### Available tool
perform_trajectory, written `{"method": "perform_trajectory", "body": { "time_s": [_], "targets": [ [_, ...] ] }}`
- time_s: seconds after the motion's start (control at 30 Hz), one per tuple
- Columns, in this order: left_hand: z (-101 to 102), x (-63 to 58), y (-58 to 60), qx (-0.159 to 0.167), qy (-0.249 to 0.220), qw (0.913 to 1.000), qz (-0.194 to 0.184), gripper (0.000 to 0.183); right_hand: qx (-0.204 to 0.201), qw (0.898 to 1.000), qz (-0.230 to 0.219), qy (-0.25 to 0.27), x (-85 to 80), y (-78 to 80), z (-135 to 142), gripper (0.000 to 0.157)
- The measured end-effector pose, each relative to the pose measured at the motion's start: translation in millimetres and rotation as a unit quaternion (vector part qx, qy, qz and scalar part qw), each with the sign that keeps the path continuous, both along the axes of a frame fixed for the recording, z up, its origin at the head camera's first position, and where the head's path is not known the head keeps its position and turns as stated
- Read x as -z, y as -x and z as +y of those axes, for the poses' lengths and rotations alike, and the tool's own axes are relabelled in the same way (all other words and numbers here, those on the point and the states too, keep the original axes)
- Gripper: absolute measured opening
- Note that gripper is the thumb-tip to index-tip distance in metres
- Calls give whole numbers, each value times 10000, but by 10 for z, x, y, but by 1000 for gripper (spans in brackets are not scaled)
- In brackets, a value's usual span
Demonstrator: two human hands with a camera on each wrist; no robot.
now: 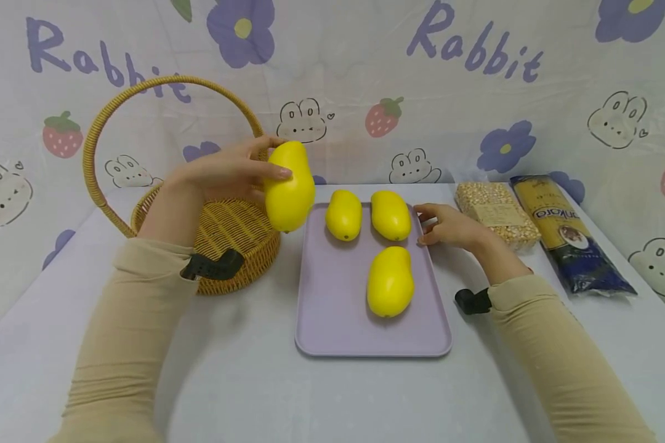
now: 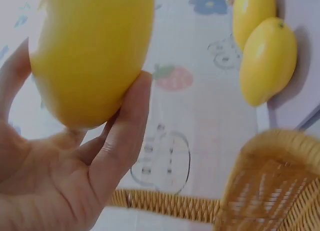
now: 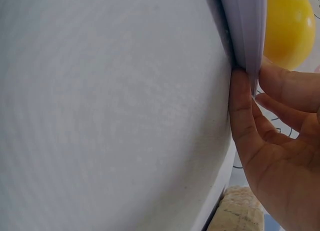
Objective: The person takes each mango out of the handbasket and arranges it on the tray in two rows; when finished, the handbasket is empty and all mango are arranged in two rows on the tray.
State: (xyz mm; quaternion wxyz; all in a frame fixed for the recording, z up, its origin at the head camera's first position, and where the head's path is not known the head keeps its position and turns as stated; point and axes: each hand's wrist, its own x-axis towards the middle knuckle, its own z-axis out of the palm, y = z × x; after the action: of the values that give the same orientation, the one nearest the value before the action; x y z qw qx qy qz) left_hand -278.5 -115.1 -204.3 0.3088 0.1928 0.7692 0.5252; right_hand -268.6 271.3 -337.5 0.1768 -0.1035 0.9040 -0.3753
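Note:
My left hand [image 1: 229, 169] grips a yellow mango [image 1: 290, 194], held upright in the air between the wicker basket [image 1: 255, 267] and the lilac tray [image 1: 332, 320]. Thumb and fingers wrap its sides in the left wrist view. On the tray lie two mangoes along the far side, a left one [image 1: 343, 215] and a right one [image 1: 391, 215], plus a nearer mango [image 1: 390, 283] right of the middle. At the tray's far right edge, my right hand [image 1: 451, 227] pinches the rim; the right wrist view shows thumb above and fingers at the underside.
The basket stands left of the tray, its tall arched handle [image 1: 91, 147] rising behind my left forearm. To the right lie a clear pack of corn kernels [image 1: 499, 212] and a gold-and-blue bag [image 1: 573, 234]. A printed cloth [image 1: 349, 67] hangs behind the table.

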Motion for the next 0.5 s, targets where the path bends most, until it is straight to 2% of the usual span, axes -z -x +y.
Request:
{"method": "perform_trajectory", "body": {
  "time_s": [0.27, 0.5],
  "targets": [
    [224, 106, -117, 39, -181, 9997, -152, 59, 7, 10000, -42, 44, -6, -2, -4, 76],
    [397, 225, -187, 65, -72, 9995, -295, 62, 23, 10000, -39, 32, -1, 5, -3, 76]
  ]
}}
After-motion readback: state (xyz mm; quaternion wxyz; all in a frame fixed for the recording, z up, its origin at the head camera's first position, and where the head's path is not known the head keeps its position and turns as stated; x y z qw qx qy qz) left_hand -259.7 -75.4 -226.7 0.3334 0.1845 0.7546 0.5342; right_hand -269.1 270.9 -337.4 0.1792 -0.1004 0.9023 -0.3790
